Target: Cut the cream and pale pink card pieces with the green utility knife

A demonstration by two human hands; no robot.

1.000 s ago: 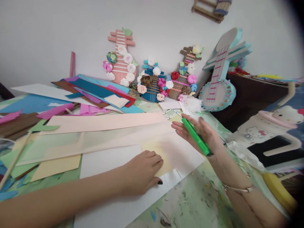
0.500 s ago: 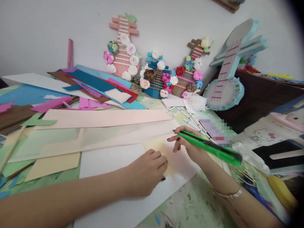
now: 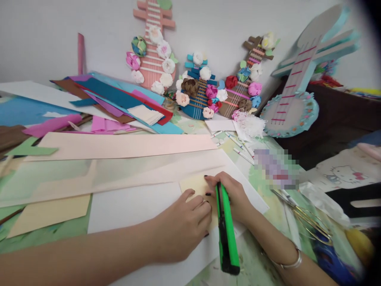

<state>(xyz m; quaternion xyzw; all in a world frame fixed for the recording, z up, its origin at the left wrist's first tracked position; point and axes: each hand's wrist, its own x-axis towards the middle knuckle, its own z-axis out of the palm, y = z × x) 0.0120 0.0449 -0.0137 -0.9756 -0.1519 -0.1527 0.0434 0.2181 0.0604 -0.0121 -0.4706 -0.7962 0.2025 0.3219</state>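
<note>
My right hand (image 3: 235, 196) is closed round a green and black utility knife (image 3: 226, 232), its tip down on a pale yellow sheet (image 3: 195, 184). My left hand (image 3: 183, 224) lies beside it with fingers curled, pressing on that yellow sheet and the white sheet (image 3: 131, 206) under it. The two hands nearly touch. A silver bangle (image 3: 287, 264) circles my right wrist.
Long pink, cream and pale green paper strips (image 3: 119, 145) lie behind the hands. Coloured paper sheets (image 3: 116, 103) are piled at the back left. Several paper guitars with flowers (image 3: 198, 93) lean on the wall. Scissors (image 3: 309, 222) and small pens (image 3: 238, 145) lie to the right.
My right hand has come down and toward my left hand, swinging the knife from pointing sideways to standing over the yellow sheet. My left hand stays pressed on the paper.
</note>
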